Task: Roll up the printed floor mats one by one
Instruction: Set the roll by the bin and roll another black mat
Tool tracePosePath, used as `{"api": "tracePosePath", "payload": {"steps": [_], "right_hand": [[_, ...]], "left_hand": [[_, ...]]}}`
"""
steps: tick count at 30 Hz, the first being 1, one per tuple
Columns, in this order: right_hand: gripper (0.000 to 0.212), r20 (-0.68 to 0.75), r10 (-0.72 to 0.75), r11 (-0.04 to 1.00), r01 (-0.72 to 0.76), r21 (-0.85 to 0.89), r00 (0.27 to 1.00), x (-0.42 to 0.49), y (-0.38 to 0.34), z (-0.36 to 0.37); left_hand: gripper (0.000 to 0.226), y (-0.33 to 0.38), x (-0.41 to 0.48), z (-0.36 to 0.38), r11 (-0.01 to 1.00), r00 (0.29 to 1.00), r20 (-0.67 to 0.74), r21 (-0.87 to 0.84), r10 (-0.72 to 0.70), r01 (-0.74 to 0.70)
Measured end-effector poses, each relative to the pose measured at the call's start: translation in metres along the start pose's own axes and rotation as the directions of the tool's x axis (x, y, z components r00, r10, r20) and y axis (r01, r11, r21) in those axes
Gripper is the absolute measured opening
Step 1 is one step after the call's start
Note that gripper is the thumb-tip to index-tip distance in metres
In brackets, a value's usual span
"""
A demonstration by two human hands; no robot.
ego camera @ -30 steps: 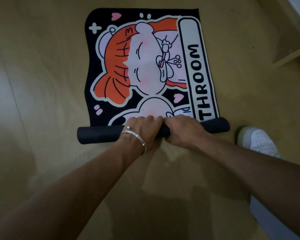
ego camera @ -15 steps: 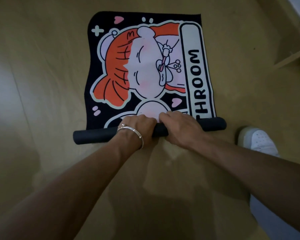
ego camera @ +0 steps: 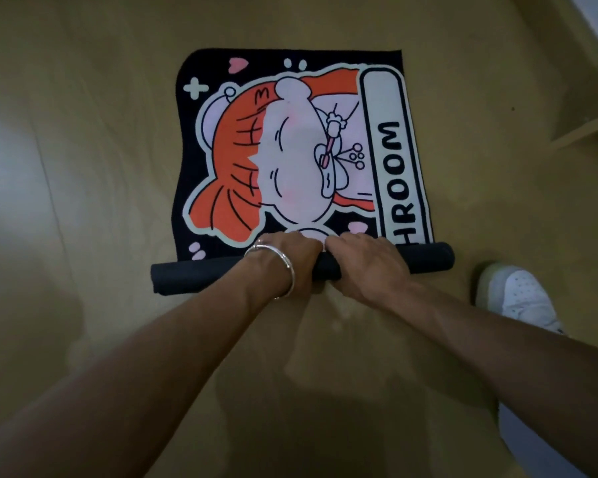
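So that turns stay tight, the roll (ego camera: 187, 279) is gripped mid-length by left hand (ego camera: 292, 258) and right hand (ego camera: 365, 265), each curled over it | floor mat (ego camera: 290, 167) left flat beyond knuckles.

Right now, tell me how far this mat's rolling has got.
Done: the near end of the black cartoon-printed floor mat is wound into a dark roll. In hand: left grip and right grip hold the roll's middle, side by side. Left: most of the print, including HROOM, lies flat.

Tan floor (ego camera: 101, 167); half-rolled printed mat (ego camera: 290, 160); white shoe (ego camera: 522, 298).
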State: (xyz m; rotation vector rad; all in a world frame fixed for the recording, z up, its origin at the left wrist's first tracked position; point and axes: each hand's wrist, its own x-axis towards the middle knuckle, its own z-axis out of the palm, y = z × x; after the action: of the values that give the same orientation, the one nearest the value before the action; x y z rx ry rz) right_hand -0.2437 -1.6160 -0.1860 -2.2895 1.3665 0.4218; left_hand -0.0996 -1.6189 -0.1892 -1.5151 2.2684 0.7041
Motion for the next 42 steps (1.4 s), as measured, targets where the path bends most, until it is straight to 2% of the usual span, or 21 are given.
{"api": "tracePosePath", "payload": {"steps": [2,4,6,9,11,13,15,17,20,21,23,26,27,28,30,32,34,36,38,39,42], "right_hand": [[0.023,0.158,0.043,0.993,-0.06,0.102,0.987,0.006,0.004,-0.008],[0.025,0.19,0.053,0.985,-0.082,0.15,0.98,0.008,0.007,-0.011],[0.026,0.046,0.026,0.996,-0.03,0.089,0.999,0.003,0.007,-0.005],[0.03,-0.115,-0.003,1.0,0.001,-0.02,0.993,-0.005,0.002,0.007],[0.028,-0.036,0.038,0.998,-0.036,0.046,0.999,-0.002,0.002,0.005],[0.032,0.139,0.06,0.986,-0.08,0.145,0.989,0.005,0.006,-0.003],[0.035,0.22,0.06,0.974,-0.105,0.2,0.974,0.009,0.01,-0.01],[0.032,0.143,0.052,0.984,-0.075,0.161,0.988,0.006,0.011,-0.008],[0.032,-0.15,-0.059,0.998,0.058,-0.011,0.987,-0.004,0.004,0.01],[0.033,-0.191,-0.074,0.997,0.071,-0.018,0.979,-0.006,0.003,0.015],[0.034,-0.127,-0.045,0.998,0.05,0.036,0.991,-0.004,0.003,0.013],[0.038,0.116,0.034,0.982,-0.054,0.18,0.993,0.005,0.011,0.0],[0.037,0.112,0.021,0.98,-0.042,0.192,0.993,0.005,0.011,-0.002],[0.037,0.026,-0.013,0.986,0.008,0.165,1.0,0.003,0.011,0.0],[0.04,-0.209,-0.085,0.996,0.085,-0.01,0.974,-0.003,0.011,0.013],[0.041,-0.271,-0.076,0.995,0.054,-0.088,0.959,-0.006,0.007,0.02],[0.037,-0.141,-0.026,1.0,0.027,0.005,0.99,-0.003,0.006,0.013],[0.037,0.071,0.033,0.987,-0.044,0.154,0.997,0.003,0.011,0.001],[0.035,0.104,0.032,0.981,-0.052,0.189,0.994,0.004,0.014,-0.004],[0.033,0.046,0.006,0.991,-0.012,0.136,0.999,0.001,0.012,-0.002],[0.037,-0.177,-0.105,0.989,0.084,-0.119,0.979,-0.011,0.005,0.016]], "left_hand": [[0.035,0.005,-0.004,0.007,0.999,0.991,-0.135,0.041,-0.006,0.011],[0.029,0.008,-0.007,0.012,0.999,0.977,-0.213,0.041,-0.026,0.035],[0.027,0.005,-0.005,0.007,0.999,0.992,-0.117,0.018,-0.036,0.039],[0.03,-0.004,0.004,-0.003,0.994,0.989,0.147,-0.107,0.024,-0.008],[0.035,-0.006,0.005,-0.005,0.992,0.985,0.17,-0.125,0.04,-0.019],[0.044,-0.003,0.0,0.0,0.997,0.998,0.051,-0.064,0.036,-0.033],[0.045,0.001,-0.004,0.007,0.999,0.996,-0.086,0.03,0.037,-0.034],[0.038,0.001,-0.004,0.006,0.999,0.997,-0.067,0.031,0.03,-0.028],[0.034,-0.004,0.004,-0.008,0.993,0.983,0.17,-0.106,0.064,-0.046],[0.034,-0.005,0.006,-0.011,0.992,0.976,0.205,-0.118,0.072,-0.048],[0.038,-0.003,0.004,-0.01,0.996,0.984,0.164,-0.067,0.065,-0.055],[0.041,0.006,-0.004,0.003,0.999,0.997,-0.07,0.048,0.026,-0.023],[0.039,0.008,-0.006,0.006,0.998,0.994,-0.111,0.061,0.014,-0.008],[0.039,0.008,-0.006,0.005,0.998,0.996,-0.093,0.064,0.003,0.003],[0.039,0.004,-0.001,-0.002,1.0,0.997,0.071,-0.004,0.007,-0.006],[0.039,-0.003,0.005,-0.01,0.996,0.971,0.239,-0.088,0.021,0.0],[0.043,-0.002,0.007,-0.01,0.999,0.979,0.203,-0.053,0.013,-0.003],[0.048,0.006,0.002,-0.002,0.999,1.0,0.027,0.04,0.004,-0.005],[0.044,0.013,-0.003,0.005,0.997,0.997,-0.083,0.08,0.006,0.001],[0.043,0.013,-0.004,0.004,0.997,0.999,-0.049,0.073,-0.001,0.005],[0.042,0.008,0.002,-0.012,0.999,0.965,0.26,-0.049,0.033,-0.021]]}}
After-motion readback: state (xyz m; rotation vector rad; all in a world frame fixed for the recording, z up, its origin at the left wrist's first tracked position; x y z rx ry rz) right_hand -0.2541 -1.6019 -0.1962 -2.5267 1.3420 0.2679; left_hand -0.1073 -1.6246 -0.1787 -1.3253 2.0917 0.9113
